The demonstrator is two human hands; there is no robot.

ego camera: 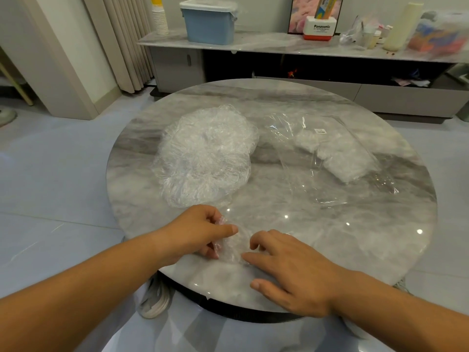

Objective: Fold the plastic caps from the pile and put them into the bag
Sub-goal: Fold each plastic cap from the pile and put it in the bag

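Observation:
A heap of crinkled clear plastic caps (pixel 205 156) lies on the left half of the round marble table (pixel 355 224). To its right lies a clear bag (pixel 330 153) holding a flat stack of folded caps (pixel 340 154). Near the front edge, one small clear cap (pixel 234 246) rests on the table between my hands. My left hand (pixel 200 232) pinches its left side between thumb and fingers. My right hand (pixel 291 265) lies spread on the table, fingertips pressing the cap's right edge.
Behind the table runs a low marble-topped cabinet (pixel 253 43) carrying a blue lidded bin (pixel 209 21), stacked paper cups (pixel 160 20), a white box and assorted clutter. Curtains hang at the back left. A white shoe (pixel 154 301) sits on the floor under the table's front edge.

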